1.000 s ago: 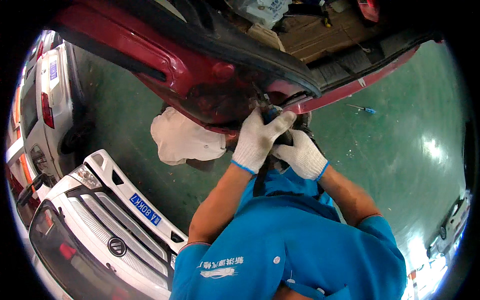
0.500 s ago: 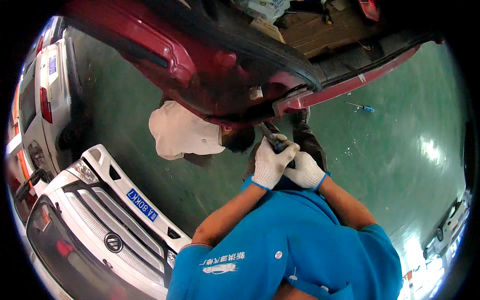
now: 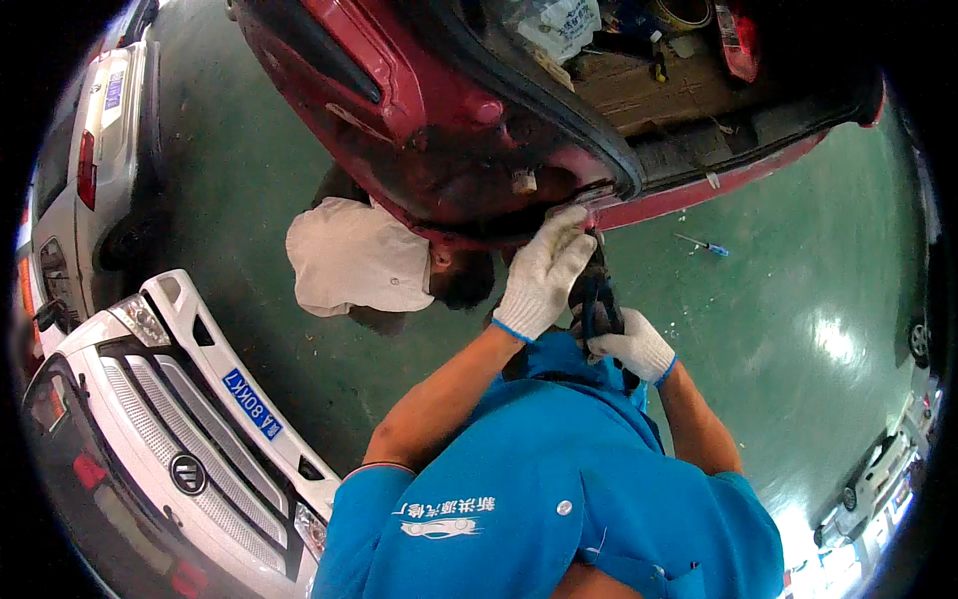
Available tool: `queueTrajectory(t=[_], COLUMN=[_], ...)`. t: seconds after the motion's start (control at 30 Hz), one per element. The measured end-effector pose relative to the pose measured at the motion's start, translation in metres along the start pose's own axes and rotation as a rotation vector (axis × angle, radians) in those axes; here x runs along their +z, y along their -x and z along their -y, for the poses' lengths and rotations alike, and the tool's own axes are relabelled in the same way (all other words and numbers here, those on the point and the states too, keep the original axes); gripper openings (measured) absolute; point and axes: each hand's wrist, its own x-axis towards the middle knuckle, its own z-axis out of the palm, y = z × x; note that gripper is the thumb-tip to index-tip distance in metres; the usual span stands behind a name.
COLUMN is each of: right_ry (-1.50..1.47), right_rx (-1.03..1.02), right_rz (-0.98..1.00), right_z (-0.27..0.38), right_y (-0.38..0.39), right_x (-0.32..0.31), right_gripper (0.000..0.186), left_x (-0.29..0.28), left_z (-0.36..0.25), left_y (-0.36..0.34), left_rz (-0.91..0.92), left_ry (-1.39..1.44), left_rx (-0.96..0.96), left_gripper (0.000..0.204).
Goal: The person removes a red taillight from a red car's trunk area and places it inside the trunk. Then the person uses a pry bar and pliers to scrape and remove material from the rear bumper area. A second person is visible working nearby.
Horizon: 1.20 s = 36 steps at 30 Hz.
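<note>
My left hand (image 3: 544, 275), in a white knit glove, reaches to the lower rear corner of a dark red car body (image 3: 469, 170). Its fingers are stretched out against or just in front of the panel edge; whether they touch cannot be made out. In my right hand (image 3: 637, 347), also gloved, is a dark tool that looks like pliers (image 3: 599, 304). Its blue-black handles lie in the grip and its head points up at the bumper edge. A small pale block (image 3: 524, 181) sits on the bare, dirty panel above my left hand.
A person in a pale shirt (image 3: 359, 258) crouches at the left, head close under the car. A white vehicle (image 3: 215, 439) stands at lower left. A blue-handled screwdriver (image 3: 704, 245) lies on the green floor. The open trunk (image 3: 639, 95) holds a bag, a tail light (image 3: 736, 45) and tools.
My hands have parted. The left one let go of the dark tool and moved up to the car edge; the right holds the tool, shifted right. The view has also shifted slightly.
</note>
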Motion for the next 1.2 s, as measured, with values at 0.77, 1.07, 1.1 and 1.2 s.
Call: queueTrajectory(t=[0.77, 1.07, 1.1, 1.2], right_ry=[0.189, -0.133, -0.185, -0.343], right_rx=[-0.074, -0.093, -0.067, 0.016], right_rz=[0.153, 0.263, 0.276, 0.324], right_z=[0.076, 0.106, 0.106, 0.119], right_y=[-0.015, -0.042, -0.042, -0.041], right_x=[-0.012, -0.01, -0.012, -0.009], right_gripper=[0.039, 0.044, 0.041, 0.032], left_x=[-0.012, -0.022, -0.022, -0.024], left_z=[-0.018, -0.044, -0.046, -0.051], left_y=[-0.006, -0.025, -0.027, -0.028], left_rz=[0.075, -0.079, -0.088, -0.114], left_ry=[0.17, 0.073, 0.102, 0.19], left_rx=[-0.215, -0.129, -0.151, -0.203], left_gripper=[0.047, 0.047, 0.047, 0.047])
